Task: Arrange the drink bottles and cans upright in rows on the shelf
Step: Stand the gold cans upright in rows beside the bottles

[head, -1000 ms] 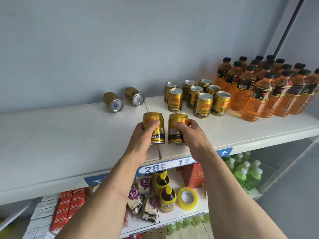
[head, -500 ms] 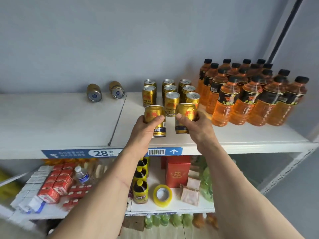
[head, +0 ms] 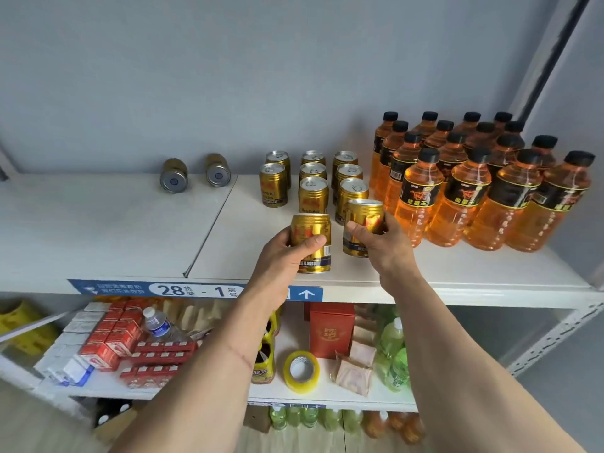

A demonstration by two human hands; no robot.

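My left hand [head: 287, 256] grips a gold can [head: 313, 233], held upright near the front of the white shelf [head: 130, 243]. My right hand [head: 382, 246] grips a second gold can [head: 362, 220], just in front of the right-hand row of standing gold cans [head: 313, 181]. Those cans stand upright in three short rows. Two more gold cans [head: 194, 173] lie on their sides at the back left, bottoms facing me. Several orange drink bottles [head: 474, 184] with black caps stand in rows on the right.
A grey wall backs the shelf. A blue label strip [head: 170, 289] marked 28-1 runs along the front edge. The lower shelf holds red cartons [head: 114, 341], a water bottle [head: 160, 325], a yellow tape roll [head: 300, 371], a red box [head: 331, 328] and green bottles [head: 392, 351].
Both hands have carried their cans to the right, toward the standing cans. The right can now sits close in front of the right-hand row, and the view has shifted right.
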